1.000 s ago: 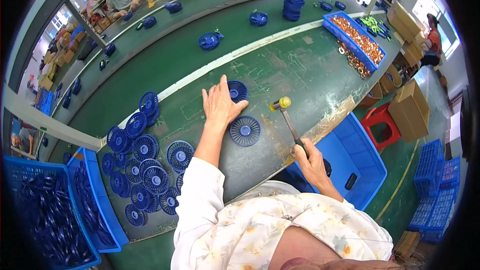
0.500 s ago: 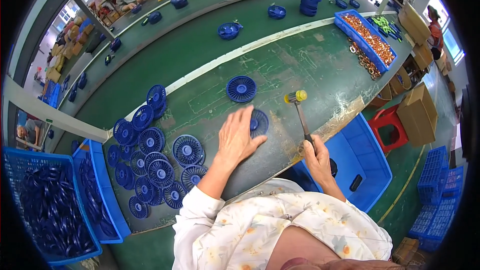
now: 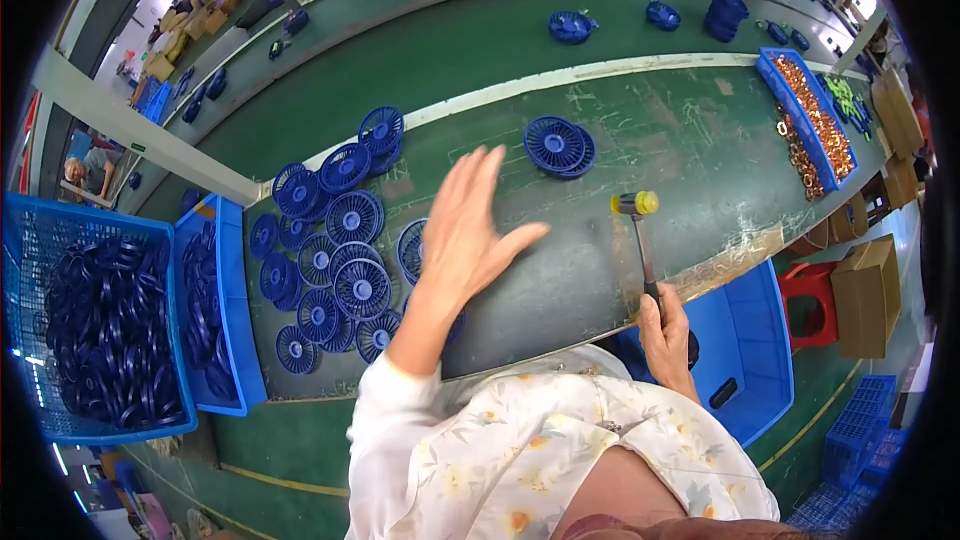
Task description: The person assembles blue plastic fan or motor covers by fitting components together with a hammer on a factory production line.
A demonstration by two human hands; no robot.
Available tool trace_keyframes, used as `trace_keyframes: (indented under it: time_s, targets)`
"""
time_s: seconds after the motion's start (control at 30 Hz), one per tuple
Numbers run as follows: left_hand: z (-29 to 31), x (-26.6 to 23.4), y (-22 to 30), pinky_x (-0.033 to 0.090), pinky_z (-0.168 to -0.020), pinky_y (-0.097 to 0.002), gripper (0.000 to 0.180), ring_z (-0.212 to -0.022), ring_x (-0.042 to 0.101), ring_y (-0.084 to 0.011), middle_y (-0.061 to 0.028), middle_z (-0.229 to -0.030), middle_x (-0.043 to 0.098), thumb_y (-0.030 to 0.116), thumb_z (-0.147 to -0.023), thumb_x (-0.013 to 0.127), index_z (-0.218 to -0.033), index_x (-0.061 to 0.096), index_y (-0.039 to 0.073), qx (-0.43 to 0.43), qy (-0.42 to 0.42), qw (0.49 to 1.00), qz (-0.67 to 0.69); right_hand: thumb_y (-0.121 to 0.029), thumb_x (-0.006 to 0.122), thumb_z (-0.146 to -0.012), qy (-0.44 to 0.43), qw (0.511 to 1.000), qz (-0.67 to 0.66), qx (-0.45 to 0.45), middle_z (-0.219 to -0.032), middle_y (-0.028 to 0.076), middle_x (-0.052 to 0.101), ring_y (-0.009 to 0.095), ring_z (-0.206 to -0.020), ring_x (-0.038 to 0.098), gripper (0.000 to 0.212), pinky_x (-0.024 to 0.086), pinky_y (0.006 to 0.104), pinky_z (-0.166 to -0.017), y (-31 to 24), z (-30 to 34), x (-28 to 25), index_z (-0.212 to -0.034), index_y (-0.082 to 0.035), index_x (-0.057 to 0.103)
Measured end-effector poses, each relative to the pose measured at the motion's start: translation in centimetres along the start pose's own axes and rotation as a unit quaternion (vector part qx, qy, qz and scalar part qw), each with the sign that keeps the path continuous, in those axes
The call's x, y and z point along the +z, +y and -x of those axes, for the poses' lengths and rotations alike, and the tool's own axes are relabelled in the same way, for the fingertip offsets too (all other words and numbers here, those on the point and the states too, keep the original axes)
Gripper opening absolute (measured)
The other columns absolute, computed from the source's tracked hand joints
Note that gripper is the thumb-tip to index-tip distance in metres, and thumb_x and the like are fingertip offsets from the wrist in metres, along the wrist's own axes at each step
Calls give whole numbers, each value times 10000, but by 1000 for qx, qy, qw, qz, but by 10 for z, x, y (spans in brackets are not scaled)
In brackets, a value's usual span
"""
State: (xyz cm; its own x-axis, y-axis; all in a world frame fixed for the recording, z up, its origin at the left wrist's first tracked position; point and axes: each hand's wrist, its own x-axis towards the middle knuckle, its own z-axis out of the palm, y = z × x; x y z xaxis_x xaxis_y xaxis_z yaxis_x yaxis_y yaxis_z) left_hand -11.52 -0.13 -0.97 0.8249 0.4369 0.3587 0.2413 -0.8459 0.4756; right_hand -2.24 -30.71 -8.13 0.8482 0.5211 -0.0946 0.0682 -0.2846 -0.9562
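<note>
My right hand [image 3: 668, 338] is closed round the dark handle of a small mallet [image 3: 643, 240], whose yellow-faced head points away from me over the worktable [image 3: 560, 275]. My left hand [image 3: 465, 230] is open, fingers and thumb spread, slightly blurred and holding nothing. Beyond it to the right lie two round blue slotted plastic discs [image 3: 556, 144], one overlapping the other. To its left, many more such discs [image 3: 362, 285] lie in loose piles, and the hand partly hides the nearest ones.
At left stand a crate of dark blue curved parts [image 3: 110, 330] and a blue bin [image 3: 235, 340]. A tray of copper-coloured rings [image 3: 815, 120] sits far right. A blue bin [image 3: 750, 340] lies below the table edge, near a red stool [image 3: 808, 305]. Behind runs a green conveyor [image 3: 450, 50].
My left hand has let go of a disc, which now lies against the other one, and has moved left toward the piles. The mallet stays in my right hand. My view has turned left.
</note>
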Motion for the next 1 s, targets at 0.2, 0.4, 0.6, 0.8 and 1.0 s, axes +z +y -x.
trace_keyframes:
  time_s: [0.2, 0.4, 0.6, 0.8, 1.0]
  targets:
    - [101, -4, -29, 280, -1239, -579, 1218, -1453, 437, -459, -323, -1536, 473, 523, -743, 899, -1624, 263, -29, -163, 33, 974, -153, -223, 613, -1085, -80, 993, 63, -53, -737, 38, 520, 120, -692, 468, 205, 433, 317, -623, -23, -7, 29, -1138, -26, 623]
    - [84, 17, -34, 193, -1250, -659, 1080, -1444, 452, -413, -236, -1506, 515, 347, -734, 919, -1600, 355, 33, -141, 99, 982, -78, -204, 660, -1050, -116, 982, 115, -100, -715, 88, 568, 155, -644, 541, 184, 466, 340, -608, -51, -3, 39, -1148, -50, 634]
    - [72, 43, -6, 167, -1260, -670, 1350, -1428, 475, -374, -199, -1427, 582, 314, -613, 998, -1668, 195, 59, -50, -63, 996, 29, -208, 640, -1056, -129, 968, 174, -123, -784, 139, 632, 284, -663, 654, 210, 511, 394, -644, -51, 5, 32, -1187, -45, 621]
    - [56, 48, -1, 165, -1258, -671, 1440, -1352, 537, -352, -130, -1399, 646, 314, -528, 1025, -1673, 184, 80, -68, -74, 993, 57, -222, 636, -1050, -58, 973, 177, -138, -767, 218, 670, 447, -697, 697, 215, 528, 500, -624, -65, 11, 30, -1201, -74, 596]
    - [59, 45, -2, 181, -1257, -662, 1435, -1352, 532, -365, -132, -1405, 654, 289, -519, 1025, -1669, 194, 72, -92, -94, 990, 53, -294, 597, -1065, -192, 930, 311, -38, -736, 297, 649, 549, -748, 646, 234, 488, 622, -641, -68, -11, 26, -1103, -69, 546]
